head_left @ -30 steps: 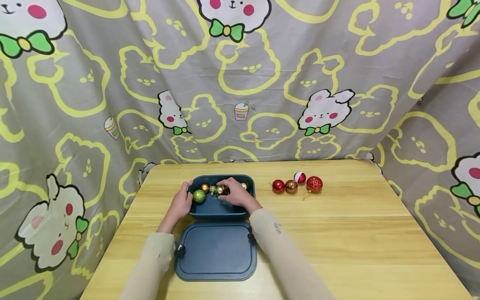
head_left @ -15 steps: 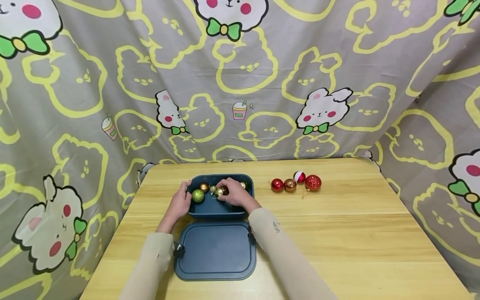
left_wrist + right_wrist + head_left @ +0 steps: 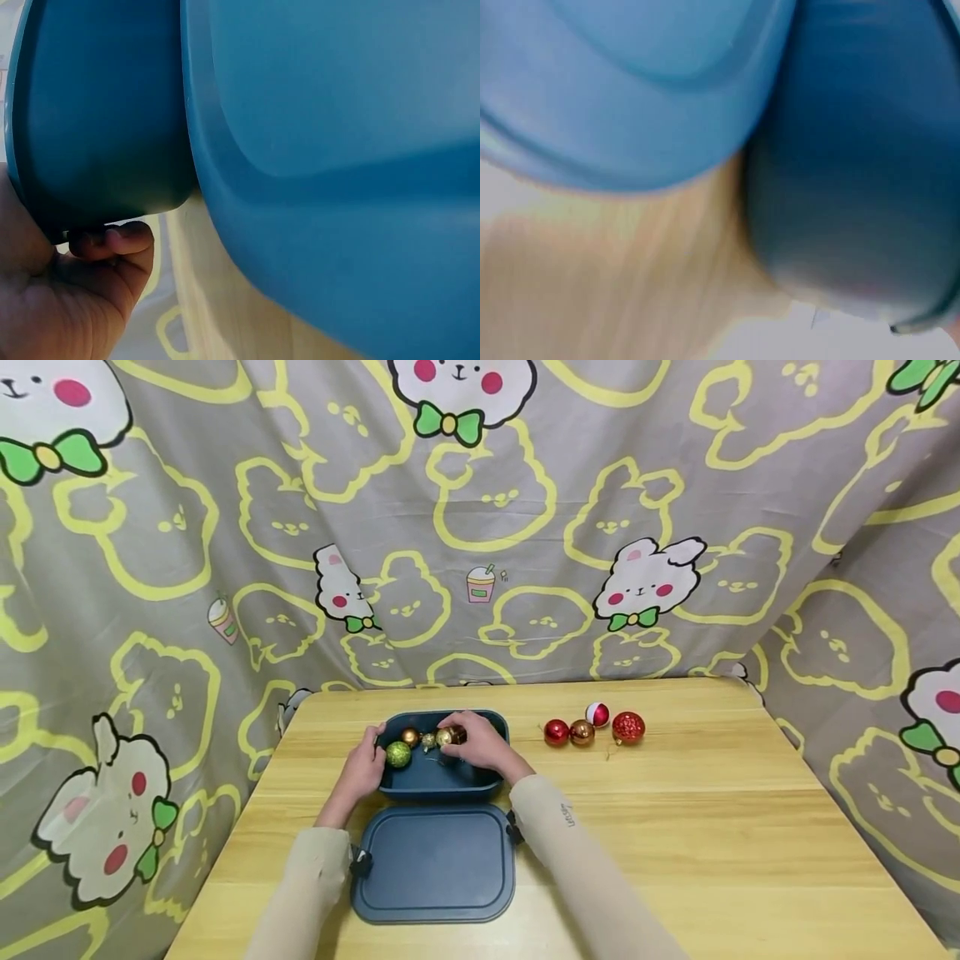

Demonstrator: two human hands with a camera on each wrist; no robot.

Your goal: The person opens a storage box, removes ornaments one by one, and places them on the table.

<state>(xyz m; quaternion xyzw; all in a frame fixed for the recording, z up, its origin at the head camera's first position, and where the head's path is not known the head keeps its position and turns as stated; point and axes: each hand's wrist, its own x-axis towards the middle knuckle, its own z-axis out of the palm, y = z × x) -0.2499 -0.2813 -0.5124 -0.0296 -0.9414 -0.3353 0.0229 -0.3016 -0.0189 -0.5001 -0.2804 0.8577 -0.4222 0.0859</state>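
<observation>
In the head view a dark blue box (image 3: 442,792) stands uncovered at the left of the table. My left hand (image 3: 365,763) grips its left end; the left wrist view shows the fingers (image 3: 131,238) curled under the rim. Inside, my right hand (image 3: 480,742) holds a gold Christmas ball (image 3: 446,737), with a dark brown ball (image 3: 458,734) partly hidden behind the fingers. A green glitter ball (image 3: 398,754), a copper ball (image 3: 410,737) and a small gold ornament (image 3: 428,741) lie to the left in the box.
A blue lid (image 3: 433,864) lies flat in front of the box, between the forearms. Right of the box sit a red ball (image 3: 557,732), a bronze ball (image 3: 582,732), a red-and-white ball (image 3: 597,714) and a patterned red ball (image 3: 628,727). A printed curtain (image 3: 517,510) hangs behind the table.
My right hand has shifted slightly right and back inside the box, and the gold ball has moved with it. My left hand stays on the box's left end.
</observation>
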